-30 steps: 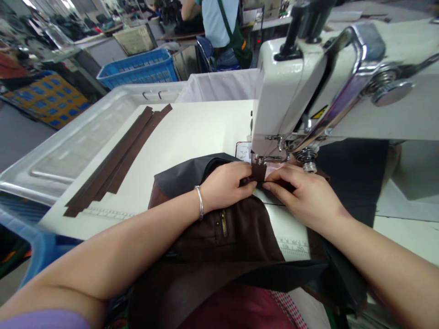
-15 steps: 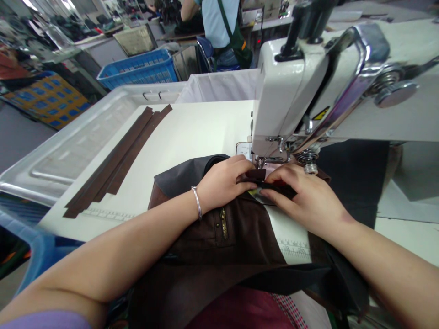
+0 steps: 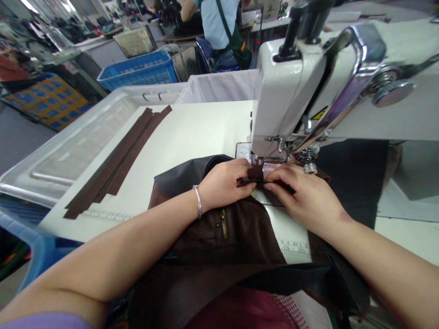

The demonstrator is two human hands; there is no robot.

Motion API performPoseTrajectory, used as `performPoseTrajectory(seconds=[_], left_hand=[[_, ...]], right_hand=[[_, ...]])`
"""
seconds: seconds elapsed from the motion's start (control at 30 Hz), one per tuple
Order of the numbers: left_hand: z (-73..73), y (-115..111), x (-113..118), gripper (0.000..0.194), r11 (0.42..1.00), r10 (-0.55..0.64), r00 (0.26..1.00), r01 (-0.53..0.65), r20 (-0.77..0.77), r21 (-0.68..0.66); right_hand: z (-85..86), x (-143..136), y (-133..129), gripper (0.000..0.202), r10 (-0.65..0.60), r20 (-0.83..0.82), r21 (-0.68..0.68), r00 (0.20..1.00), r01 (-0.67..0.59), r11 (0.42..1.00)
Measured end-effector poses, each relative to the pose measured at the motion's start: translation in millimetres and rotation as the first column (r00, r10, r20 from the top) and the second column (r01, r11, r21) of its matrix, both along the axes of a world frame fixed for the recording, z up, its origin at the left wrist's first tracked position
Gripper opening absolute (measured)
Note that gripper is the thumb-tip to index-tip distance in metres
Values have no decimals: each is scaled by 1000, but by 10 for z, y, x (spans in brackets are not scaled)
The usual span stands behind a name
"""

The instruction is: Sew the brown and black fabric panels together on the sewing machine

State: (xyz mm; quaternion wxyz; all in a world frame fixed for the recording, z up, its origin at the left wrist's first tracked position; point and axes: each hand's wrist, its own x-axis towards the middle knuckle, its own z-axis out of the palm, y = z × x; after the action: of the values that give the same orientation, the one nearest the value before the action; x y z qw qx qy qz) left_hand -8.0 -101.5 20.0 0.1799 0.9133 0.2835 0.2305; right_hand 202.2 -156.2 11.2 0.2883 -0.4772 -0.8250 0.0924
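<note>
A dark brown leather garment piece [image 3: 254, 233] with a short brass zipper [image 3: 224, 224] lies across the table edge and hangs toward my lap. My left hand [image 3: 224, 183] pinches its folded upper edge just in front of the sewing machine [image 3: 277, 100]. My right hand [image 3: 302, 192] grips the same edge a little to the right, thumb underneath. Between the hands a small dark brown flap [image 3: 255, 172] stands up close to the presser foot [image 3: 270, 161]. The fingertips of both hands are partly hidden in the folds.
Several brown leather strips [image 3: 120, 160] lie on the white table [image 3: 202, 128] at the left. Beyond are a clear plastic tray [image 3: 68, 151], a white-lined bin [image 3: 222, 87] and a blue crate [image 3: 140, 68]. Another blue crate [image 3: 37, 246] stands at lower left. A person [image 3: 219, 27] sits farther back.
The small brown flap between my hands has turned up and shows more. My left fingers have shifted slightly, and my right thumb has come up against the folded edge.
</note>
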Motion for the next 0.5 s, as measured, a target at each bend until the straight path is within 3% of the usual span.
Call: performPoseTrajectory(seconds=[0.5], left_hand=[[-69,-24,65,16,994,25,999,-21,-35,108]], right_hand=[[16,-10,-16,11,43,-3,29,999,-43,999]])
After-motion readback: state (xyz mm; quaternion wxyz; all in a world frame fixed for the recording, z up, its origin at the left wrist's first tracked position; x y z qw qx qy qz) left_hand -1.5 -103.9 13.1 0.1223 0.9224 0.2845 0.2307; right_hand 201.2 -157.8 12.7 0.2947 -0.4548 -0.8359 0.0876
